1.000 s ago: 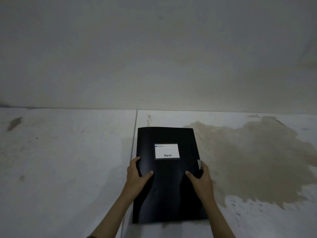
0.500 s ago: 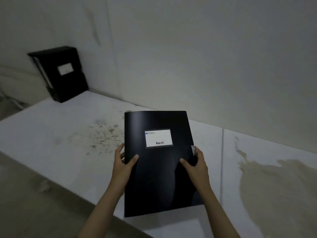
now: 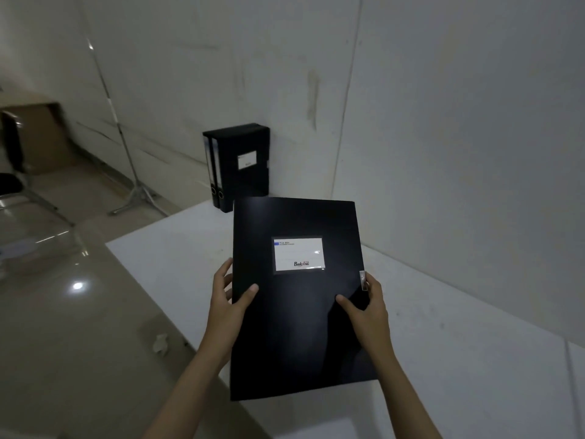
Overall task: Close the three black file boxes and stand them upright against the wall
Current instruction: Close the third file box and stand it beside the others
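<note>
I hold a closed black file box with a white label flat in front of me, above the white tabletop. My left hand grips its left edge, thumb on the lid. My right hand grips its right edge beside the silver clasp. Two more black file boxes stand upright side by side at the table's far left end, against the wall.
The table's front edge runs diagonally from far left to near centre, with glossy beige floor beyond it. A thin metal tripod stand, a chair and a cardboard box are at the left. A crumpled white scrap lies on the floor.
The view has swung left along the table, bringing the two standing boxes nearer. Both hands keep the same grip and carry the held box leftwards toward them.
</note>
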A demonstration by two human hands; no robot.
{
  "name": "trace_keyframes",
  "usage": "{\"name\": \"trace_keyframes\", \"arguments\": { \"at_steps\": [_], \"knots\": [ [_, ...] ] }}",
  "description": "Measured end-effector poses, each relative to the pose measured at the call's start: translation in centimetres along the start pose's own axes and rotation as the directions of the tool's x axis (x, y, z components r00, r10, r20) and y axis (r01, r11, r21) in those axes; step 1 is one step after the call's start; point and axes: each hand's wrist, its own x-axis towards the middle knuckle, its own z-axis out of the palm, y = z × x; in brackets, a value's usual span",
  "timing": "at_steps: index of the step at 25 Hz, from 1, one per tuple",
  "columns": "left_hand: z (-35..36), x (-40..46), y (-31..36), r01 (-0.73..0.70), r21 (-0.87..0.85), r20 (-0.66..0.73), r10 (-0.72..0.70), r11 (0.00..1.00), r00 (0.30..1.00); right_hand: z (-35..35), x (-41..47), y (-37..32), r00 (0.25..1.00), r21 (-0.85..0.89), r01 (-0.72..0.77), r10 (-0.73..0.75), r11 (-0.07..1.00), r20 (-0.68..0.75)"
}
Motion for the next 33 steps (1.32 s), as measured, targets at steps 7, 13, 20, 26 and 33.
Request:
{"name": "trace_keyframes", "arguments": {
  "at_steps": [7, 13, 20, 26, 33],
  "knots": [
    [-1.9, 12.2, 2.5, -0.035, -0.024, -0.012, 0.035, 0.999, 0.999, 7.3, 11.1, -2.9, 0.998, 0.047, 0.063, -0.063, 0.997, -0.006],
    [-4.5, 22.4, 4.1, 0.026, -0.018, -0.027, -0.026, 1.0, 0.999, 13.0, 19.6, -4.5, 0.994, 0.01, 0.099, -0.099, 0.995, 0.048],
    [-9.3, 34.2, 3.4, 0.194, -0.049, 0.099, -0.188, 0.98, 0.977, 21.3, 27.6, -4.6, 0.992, -0.058, 0.076, -0.07, 0.995, 0.101],
    [-11.0, 41.8, 1.8, 0.005, 0.03, 0.065, -0.007, 1.0, 0.998, 30.5, 32.4, -5.8, 0.98, -0.189, 0.104, -0.068, 0.977, 0.188],
    [-9.2, 47.8, -1.8, -0.127, 0.039, 0.072, 0.124, 0.991, 0.99, 38.8, 37.3, -11.7, 0.896, -0.162, 0.409, -0.362, 0.898, 0.256]
  ]
}}
